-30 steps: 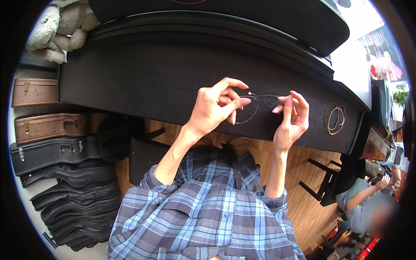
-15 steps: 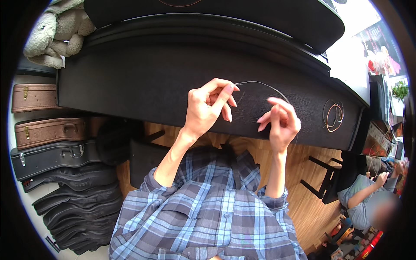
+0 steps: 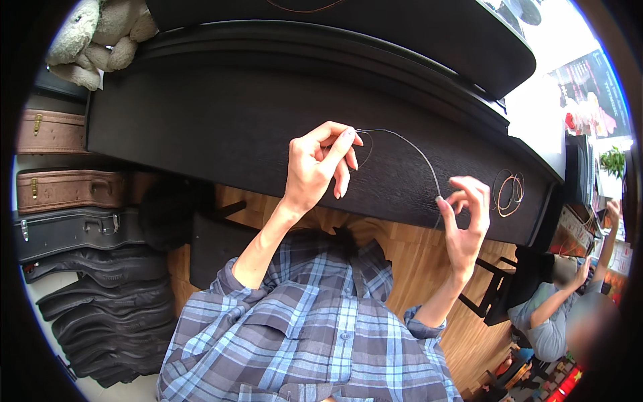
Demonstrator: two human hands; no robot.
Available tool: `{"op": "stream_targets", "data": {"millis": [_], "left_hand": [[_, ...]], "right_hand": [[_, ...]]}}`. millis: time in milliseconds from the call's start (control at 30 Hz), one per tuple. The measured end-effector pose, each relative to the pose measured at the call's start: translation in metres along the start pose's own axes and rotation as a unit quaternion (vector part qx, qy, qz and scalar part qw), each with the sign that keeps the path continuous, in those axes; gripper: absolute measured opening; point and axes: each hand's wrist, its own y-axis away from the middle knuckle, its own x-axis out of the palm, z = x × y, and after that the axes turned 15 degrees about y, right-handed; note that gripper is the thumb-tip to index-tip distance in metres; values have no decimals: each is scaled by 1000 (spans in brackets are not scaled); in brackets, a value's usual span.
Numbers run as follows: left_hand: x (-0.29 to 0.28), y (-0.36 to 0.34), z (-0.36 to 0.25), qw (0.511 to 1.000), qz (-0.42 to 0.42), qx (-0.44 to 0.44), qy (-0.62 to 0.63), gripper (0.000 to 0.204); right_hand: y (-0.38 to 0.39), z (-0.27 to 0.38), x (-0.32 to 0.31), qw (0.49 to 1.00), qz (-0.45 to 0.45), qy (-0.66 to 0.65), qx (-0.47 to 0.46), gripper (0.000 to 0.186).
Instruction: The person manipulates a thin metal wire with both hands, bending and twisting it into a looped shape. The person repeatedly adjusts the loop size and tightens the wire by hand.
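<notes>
My left hand (image 3: 312, 166) is pinched closed on one end of a thin steel string (image 3: 420, 149), thumb against index finger, above the black lid. From there the string arcs up and over to the right. A smaller loop of it hangs beside my left fingertips. At the other side, the thumb and a curled finger of my right hand (image 3: 465, 224) meet around the string, while the index finger is raised. A faint length of string trails below my right thumb. A loose coil of copper-coloured string (image 3: 510, 195) lies on the lid to the right of that hand.
The black lid (image 3: 221, 120) belongs to a piano-like piece of furniture. A plush toy (image 3: 110, 40) sits at far left, above stacked brown instrument cases (image 3: 70, 191) and black cases (image 3: 107, 308). A black stool (image 3: 499, 285) stands at right. Another person (image 3: 552, 311) is farther right.
My right hand has moved right and slightly down, widening the string's arc between my hands. My left hand has stayed nearly in place. The view has shifted slightly.
</notes>
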Motion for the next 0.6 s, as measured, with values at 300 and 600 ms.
{"op": "stream_targets", "data": {"millis": [300, 600], "left_hand": [[-3, -2, -3, 999, 19, -32, 27, 24], [-16, -6, -10, 982, 55, -87, 156, 27]], "right_hand": [[-6, 33, -1, 926, 164, 120, -317, 27], [-15, -5, -34, 876, 351, -295, -150, 22]]}}
